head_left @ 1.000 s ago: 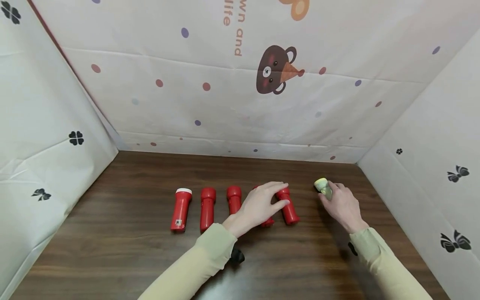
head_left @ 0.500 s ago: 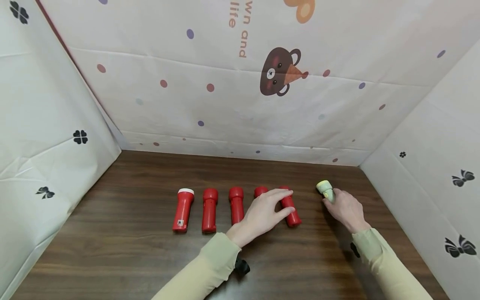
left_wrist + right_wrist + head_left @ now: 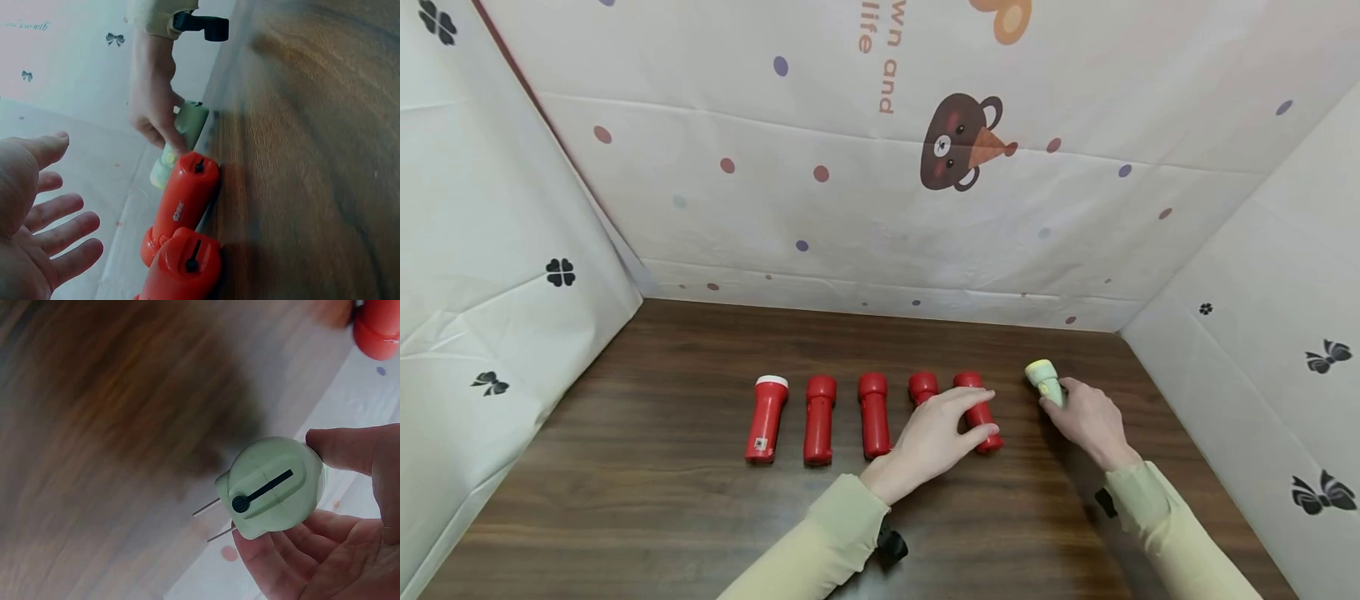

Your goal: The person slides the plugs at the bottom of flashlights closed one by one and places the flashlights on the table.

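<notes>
My right hand [image 3: 1088, 423] grips a pale green flashlight [image 3: 1045, 382] at the right of the table, its head pointing away from me. From the right wrist, the flashlight's tail end [image 3: 265, 494] shows a black slider slot, and two metal prongs [image 3: 215, 519] stick out of its side; thumb and fingers hold it from both sides. My left hand [image 3: 932, 437] spreads its fingers over the two rightmost red flashlights, partly hiding the fourth one [image 3: 922, 386] and the last one [image 3: 977, 412]. In the left wrist view, that hand [image 3: 37, 231] is apart from the nearest red flashlight [image 3: 184, 269] and holds nothing.
Left of my left hand lie a red flashlight with a white rim [image 3: 766, 421], an all-red one [image 3: 819, 421] and another red one [image 3: 873, 414], in a row on the dark wood table [image 3: 647, 467]. Printed white sheets [image 3: 820, 217] wall the back and both sides.
My left hand has shifted a little to the right along the row. The green flashlight, in my right hand, has turned slightly and now shows more of its body. The red flashlights stay put.
</notes>
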Tool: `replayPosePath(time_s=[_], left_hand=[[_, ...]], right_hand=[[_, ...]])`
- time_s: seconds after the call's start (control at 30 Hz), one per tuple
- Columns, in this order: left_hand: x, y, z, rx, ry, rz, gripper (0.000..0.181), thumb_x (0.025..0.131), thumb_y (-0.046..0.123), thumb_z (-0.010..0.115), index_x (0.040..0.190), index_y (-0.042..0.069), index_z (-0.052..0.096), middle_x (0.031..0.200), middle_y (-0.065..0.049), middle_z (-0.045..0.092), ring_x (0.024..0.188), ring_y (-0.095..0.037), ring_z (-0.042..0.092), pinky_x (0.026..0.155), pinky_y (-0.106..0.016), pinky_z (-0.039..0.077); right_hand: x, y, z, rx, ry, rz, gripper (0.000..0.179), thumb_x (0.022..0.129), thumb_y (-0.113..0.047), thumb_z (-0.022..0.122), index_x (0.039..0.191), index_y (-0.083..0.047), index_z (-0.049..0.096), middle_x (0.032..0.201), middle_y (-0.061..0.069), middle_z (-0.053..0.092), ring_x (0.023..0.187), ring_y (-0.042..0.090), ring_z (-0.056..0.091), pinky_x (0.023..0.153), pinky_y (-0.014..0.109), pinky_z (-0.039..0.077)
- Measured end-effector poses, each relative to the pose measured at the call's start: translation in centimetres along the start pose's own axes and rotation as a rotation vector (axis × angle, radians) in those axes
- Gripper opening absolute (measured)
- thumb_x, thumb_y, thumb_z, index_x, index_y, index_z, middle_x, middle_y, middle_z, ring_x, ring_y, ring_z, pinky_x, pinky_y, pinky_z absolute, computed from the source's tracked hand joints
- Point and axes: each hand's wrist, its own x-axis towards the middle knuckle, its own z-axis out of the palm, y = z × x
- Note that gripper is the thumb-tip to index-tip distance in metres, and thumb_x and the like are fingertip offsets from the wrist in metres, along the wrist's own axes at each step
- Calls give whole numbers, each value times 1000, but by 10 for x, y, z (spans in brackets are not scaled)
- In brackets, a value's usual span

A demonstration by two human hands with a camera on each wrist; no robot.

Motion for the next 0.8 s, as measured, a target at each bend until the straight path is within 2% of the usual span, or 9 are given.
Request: replayPosePath(time_s=[0.13,0.2,0.3,0.4,0.5,0.63,0.73,0.8], left_hand=[[2,6,4,-12,-11,0,48,101,38,70,146,23,63,147,7,67,135,-11,65,111,-27,55],[3,8,7,-17,-12,-1,48,101,38,70,146,23,63,148,6,67,136,-11,64,113,-27,54],[5,12,12,-28,-4,4,48,101,38,70,146,22,63,148,4,67,137,-12,64,113,-27,54],[6,16,19,-35,1,20,48,101,37,70,145,20,64,147,2,67,137,-12,64,113,-26,54],[6,18,25,-45,6,30,48,102,37,70,145,19,64,148,2,67,137,-11,64,112,-25,54],[5,19,30,-58,32,19,49,101,36,71,146,20,63,148,2,67,136,-12,65,111,-26,55],[5,20,32,-61,69,27,49,101,34,72,147,19,62,148,2,66,136,-12,65,111,-27,55],[4,20,32,-59,101,47,50,100,32,73,147,18,62,148,1,66,136,-13,65,111,-27,56]], right_hand=[[-2,-5,-6,59,-38,17,61,100,-34,66,136,15,58,110,35,73,71,29,68,55,39,51],[-3,-8,-10,108,-51,13,63,102,-36,65,138,15,56,112,35,73,74,30,70,57,37,52],[-4,-13,-15,190,-61,-1,66,104,-39,63,140,15,55,118,37,71,87,38,74,63,39,58],[-4,-17,-19,260,-71,-6,68,106,-42,59,142,15,53,127,38,67,105,47,71,72,44,62],[-6,-21,-21,327,-87,15,69,107,-45,58,144,13,53,132,37,66,111,47,70,77,42,63],[-10,-27,-25,429,-125,63,73,107,-50,54,149,10,50,138,34,64,108,36,73,76,32,60],[-14,-34,-30,560,-159,113,76,107,-53,54,153,6,45,144,30,62,104,18,72,78,25,59],[-17,-41,-34,668,-170,147,76,106,-52,55,156,5,43,141,23,66,100,6,69,80,23,59]])
